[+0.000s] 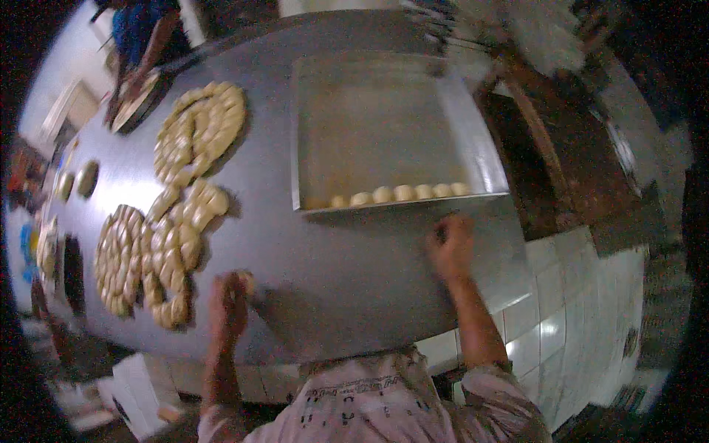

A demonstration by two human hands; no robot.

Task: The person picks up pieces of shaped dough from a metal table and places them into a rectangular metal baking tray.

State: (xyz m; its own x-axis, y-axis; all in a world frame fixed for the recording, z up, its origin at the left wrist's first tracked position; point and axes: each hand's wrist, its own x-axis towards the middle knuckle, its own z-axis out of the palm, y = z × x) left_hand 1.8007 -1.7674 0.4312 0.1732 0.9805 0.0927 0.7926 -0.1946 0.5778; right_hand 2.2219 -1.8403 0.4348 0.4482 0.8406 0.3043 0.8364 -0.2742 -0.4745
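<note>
My left hand (229,303) rests on the steel table (332,280) with its fingers curled around a small piece of dough (246,281), right beside the lower coil of dough pieces (151,258). My right hand (449,244) presses down on the table just below the tray's near rim, fingers bent; whether dough lies under it is hidden. The metal baking tray (384,118) holds one row of dough balls (402,193) along its near edge.
A second coil of dough pieces (199,129) lies at the far left of the table. Another person (140,44) works at a round pan (136,100) at the far left corner. White tiles (576,295) cover the floor on the right.
</note>
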